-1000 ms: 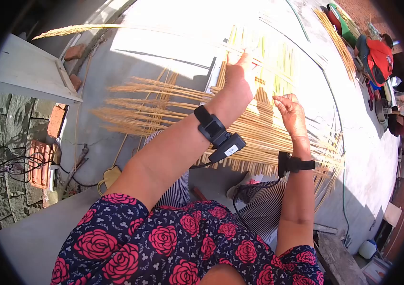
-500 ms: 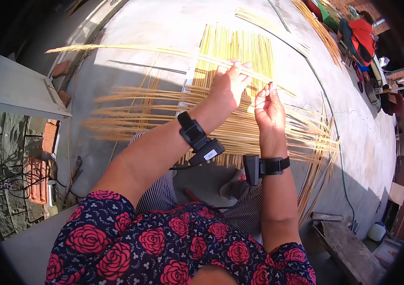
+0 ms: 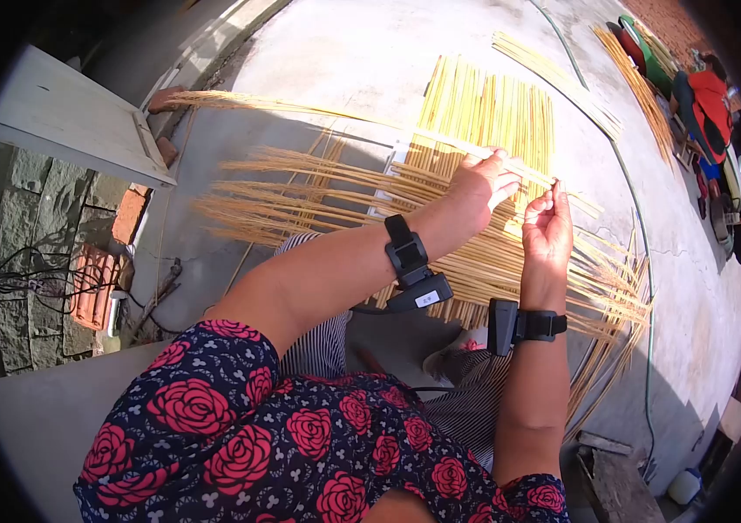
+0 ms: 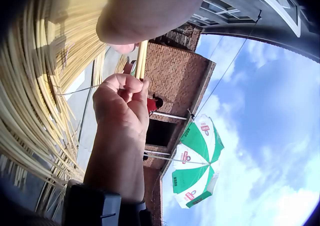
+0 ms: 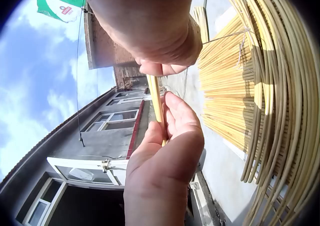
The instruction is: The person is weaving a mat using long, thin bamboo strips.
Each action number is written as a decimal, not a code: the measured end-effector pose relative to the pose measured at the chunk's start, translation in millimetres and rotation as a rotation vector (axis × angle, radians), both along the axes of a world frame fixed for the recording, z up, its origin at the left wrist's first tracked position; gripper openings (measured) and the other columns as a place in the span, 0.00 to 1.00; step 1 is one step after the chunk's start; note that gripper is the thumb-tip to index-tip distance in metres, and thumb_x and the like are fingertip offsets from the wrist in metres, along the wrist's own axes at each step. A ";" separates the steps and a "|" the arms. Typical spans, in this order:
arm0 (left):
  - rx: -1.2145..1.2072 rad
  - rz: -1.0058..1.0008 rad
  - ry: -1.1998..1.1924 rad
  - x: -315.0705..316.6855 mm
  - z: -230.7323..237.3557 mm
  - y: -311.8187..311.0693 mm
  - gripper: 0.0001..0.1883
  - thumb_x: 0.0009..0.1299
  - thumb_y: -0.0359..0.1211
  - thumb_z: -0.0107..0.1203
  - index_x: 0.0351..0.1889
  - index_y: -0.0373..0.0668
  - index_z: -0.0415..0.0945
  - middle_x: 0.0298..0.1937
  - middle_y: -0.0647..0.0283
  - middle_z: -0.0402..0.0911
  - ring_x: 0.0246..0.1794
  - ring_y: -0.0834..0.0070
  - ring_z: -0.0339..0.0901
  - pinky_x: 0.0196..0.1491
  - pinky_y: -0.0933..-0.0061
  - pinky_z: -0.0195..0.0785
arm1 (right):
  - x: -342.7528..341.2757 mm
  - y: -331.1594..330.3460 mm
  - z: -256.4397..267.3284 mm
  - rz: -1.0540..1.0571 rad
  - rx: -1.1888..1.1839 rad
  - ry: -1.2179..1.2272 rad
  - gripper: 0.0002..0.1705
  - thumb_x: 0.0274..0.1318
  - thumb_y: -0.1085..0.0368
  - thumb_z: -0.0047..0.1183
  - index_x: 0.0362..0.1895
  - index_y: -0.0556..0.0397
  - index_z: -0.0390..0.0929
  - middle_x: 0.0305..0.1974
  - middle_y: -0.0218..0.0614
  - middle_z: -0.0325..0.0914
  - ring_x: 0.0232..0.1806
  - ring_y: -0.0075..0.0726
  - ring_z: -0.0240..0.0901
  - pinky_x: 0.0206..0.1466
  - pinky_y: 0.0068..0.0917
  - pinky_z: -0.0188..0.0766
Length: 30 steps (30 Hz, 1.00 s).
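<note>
My left hand (image 3: 475,187) grips long pale stalks (image 3: 336,113) whose feathery tip reaches far to the left. To its right, my right hand (image 3: 548,228) pinches the same stalks near their bare end, palm turned up. Two stalk ends (image 4: 141,61) show side by side between the hands in the left wrist view. Beneath the hands lies a thick layer of crosswise stalks (image 3: 466,275), with feathery ends on both sides. Beyond it, a flat row of yellow stalks (image 3: 484,105) lies lengthwise in the sun. A thin cord (image 5: 226,37) crosses near the stalks in the right wrist view.
A loose bundle (image 3: 558,83) and a longer one (image 3: 632,87) lie on the concrete at the far right. A hose (image 3: 619,161) runs past them. A person in red (image 3: 709,113) is at the right. A white board-like piece (image 3: 74,113) stands at the left.
My right hand has come from below the stalks up to their bare end and turned palm up. The stalks and left hand have come nearer to my body. The head view has shifted.
</note>
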State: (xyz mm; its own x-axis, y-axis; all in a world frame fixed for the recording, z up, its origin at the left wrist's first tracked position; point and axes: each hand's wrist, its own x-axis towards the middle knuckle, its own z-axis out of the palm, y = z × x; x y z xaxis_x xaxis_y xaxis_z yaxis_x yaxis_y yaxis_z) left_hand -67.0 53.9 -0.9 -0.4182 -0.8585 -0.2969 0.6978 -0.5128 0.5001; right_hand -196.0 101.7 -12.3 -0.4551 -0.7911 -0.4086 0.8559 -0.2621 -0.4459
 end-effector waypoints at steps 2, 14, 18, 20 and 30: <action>0.040 -0.013 -0.068 -0.7 3.9 -0.7 0.14 0.70 0.35 0.48 0.49 0.38 0.65 0.47 0.54 0.74 0.47 0.64 0.73 0.55 0.61 0.65 | -8.1 1.3 -2.8 -0.009 -0.046 0.018 0.11 0.60 0.68 0.48 0.44 0.62 0.72 0.26 0.31 0.70 0.24 0.19 0.64 0.26 0.13 0.68; -1.357 0.056 -1.162 33.9 48.7 -18.1 0.12 0.66 0.39 0.50 0.39 0.41 0.75 0.34 0.58 0.79 0.33 0.64 0.77 0.38 0.69 0.70 | -27.5 3.9 0.7 0.041 -0.211 0.198 0.15 0.61 0.69 0.46 0.48 0.66 0.69 0.27 0.32 0.69 0.25 0.20 0.63 0.28 0.15 0.67; -1.461 -0.006 -1.314 45.9 26.9 -47.4 0.15 0.68 0.42 0.46 0.42 0.41 0.74 0.35 0.54 0.78 0.39 0.55 0.73 0.43 0.61 0.67 | -26.4 5.2 5.2 0.076 -0.236 0.240 0.15 0.61 0.67 0.47 0.48 0.66 0.69 0.26 0.31 0.68 0.25 0.20 0.62 0.27 0.15 0.65; -1.302 -0.459 -1.501 52.1 35.1 -46.0 0.16 0.69 0.43 0.45 0.43 0.41 0.73 0.38 0.54 0.77 0.42 0.56 0.73 0.46 0.60 0.65 | -22.4 7.1 7.9 0.094 -0.233 0.243 0.15 0.61 0.67 0.47 0.48 0.65 0.69 0.25 0.30 0.67 0.25 0.20 0.61 0.28 0.16 0.65; -1.716 -0.470 -1.494 55.0 38.3 -36.7 0.20 0.70 0.40 0.43 0.55 0.39 0.70 0.43 0.58 0.76 0.48 0.63 0.71 0.52 0.67 0.64 | -19.7 12.1 14.1 0.006 -0.075 0.128 0.09 0.57 0.70 0.52 0.39 0.62 0.73 0.25 0.29 0.70 0.22 0.18 0.62 0.23 0.12 0.66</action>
State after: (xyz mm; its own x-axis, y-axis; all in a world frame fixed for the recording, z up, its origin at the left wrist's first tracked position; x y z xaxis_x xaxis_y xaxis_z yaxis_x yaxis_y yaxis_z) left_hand -12.0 17.1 37.5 -0.8468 -0.5085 0.1560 -0.4309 0.8277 0.3594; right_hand -215.7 113.8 1.8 -0.4948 -0.8203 -0.2869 0.7950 -0.2940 -0.5306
